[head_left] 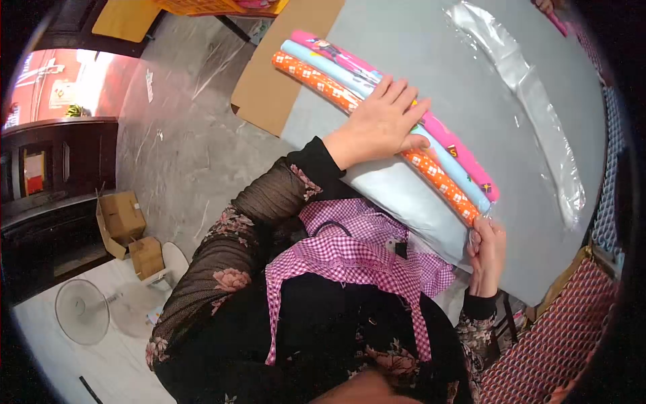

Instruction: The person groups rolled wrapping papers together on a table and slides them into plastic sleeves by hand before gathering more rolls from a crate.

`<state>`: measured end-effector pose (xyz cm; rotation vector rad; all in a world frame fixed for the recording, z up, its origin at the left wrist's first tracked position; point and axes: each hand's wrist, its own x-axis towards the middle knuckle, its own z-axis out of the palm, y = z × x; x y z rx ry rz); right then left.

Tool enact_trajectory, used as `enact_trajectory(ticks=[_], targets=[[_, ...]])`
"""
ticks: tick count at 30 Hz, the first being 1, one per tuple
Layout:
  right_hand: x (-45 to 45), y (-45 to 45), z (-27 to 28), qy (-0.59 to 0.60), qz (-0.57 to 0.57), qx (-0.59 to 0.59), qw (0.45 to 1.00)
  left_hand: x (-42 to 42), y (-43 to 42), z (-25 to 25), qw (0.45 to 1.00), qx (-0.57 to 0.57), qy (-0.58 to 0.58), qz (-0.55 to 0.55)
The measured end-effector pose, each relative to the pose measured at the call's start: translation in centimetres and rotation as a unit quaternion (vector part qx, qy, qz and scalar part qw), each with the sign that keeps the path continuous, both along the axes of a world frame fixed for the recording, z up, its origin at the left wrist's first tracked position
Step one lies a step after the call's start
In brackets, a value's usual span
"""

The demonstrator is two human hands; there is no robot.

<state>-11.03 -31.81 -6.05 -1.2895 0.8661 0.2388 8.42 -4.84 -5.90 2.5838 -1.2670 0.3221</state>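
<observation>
Three long rolls lie side by side on the grey table [417, 34]: a pink patterned roll [464, 158], a light blue roll [330, 66] and an orange roll with white prints [316, 81]. They look like wrapping paper, and clear plastic glints at their near right end. My left hand [380, 124] rests across the middle of the rolls, palm down with fingers spread. At that near right end, my right hand [489, 246] has its fingers closed on the clear plastic. Its fingertips are partly hidden.
A clear plastic sleeve [521, 84] lies along the table's far right. Brown cardboard [266, 94] covers the left corner, near an orange crate [195, 5]. Another person's hand [544, 5] shows at top right. Cardboard boxes [121, 219] and a fan [82, 310] stand at lower left.
</observation>
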Motion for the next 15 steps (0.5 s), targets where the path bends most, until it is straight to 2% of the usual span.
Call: enact_trajectory(ticks=[7,15], targets=[[0.2,0.0,0.5,-0.016,-0.027,0.088,0.996,-0.2,0.0,0.0,1.000,-0.013,0.012,-0.002],[0.6,0.5,0.8,-0.014,-0.053,0.112,0.992,-0.1,-0.3,-0.5,0.999,-0.034,-0.020,-0.005]])
